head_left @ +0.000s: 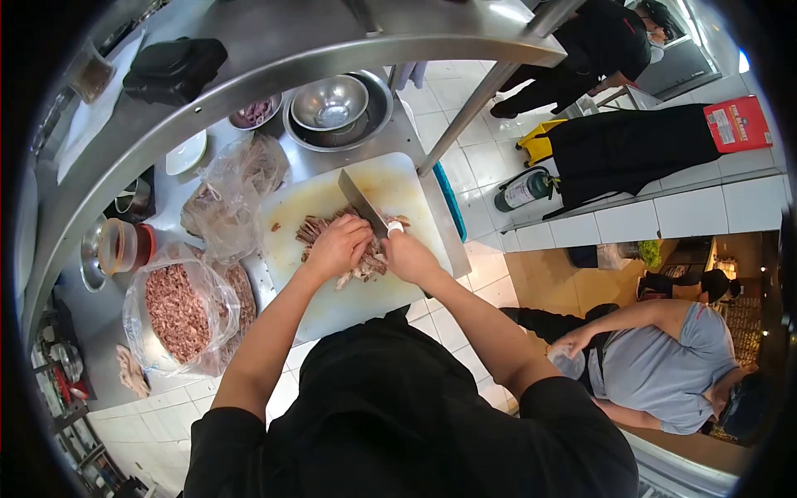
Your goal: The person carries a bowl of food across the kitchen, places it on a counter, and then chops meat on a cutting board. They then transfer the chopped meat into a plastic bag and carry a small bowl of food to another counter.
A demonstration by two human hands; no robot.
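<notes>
On a white cutting board [324, 314] lies a pile of shredded brown meat [367, 264]. My left hand [339, 246] presses on the meat with curled fingers. My right hand [409, 256] is closed around the white handle of a large knife [362, 199], whose blade points up and to the left across the board, beside my left fingers. Left of the board stands an open plastic bag of chopped meat [177, 311], and above it another clear plastic bag [237, 199] lies on the metal counter.
Metal bowls [330, 103] stand behind the board, under a metal shelf edge [274, 90]. Plastic containers [124, 246] are at the left. A person in grey [664, 357] stands at the right; another in black [602, 46] is at the upper right. A fire extinguisher [525, 191] lies beyond the counter.
</notes>
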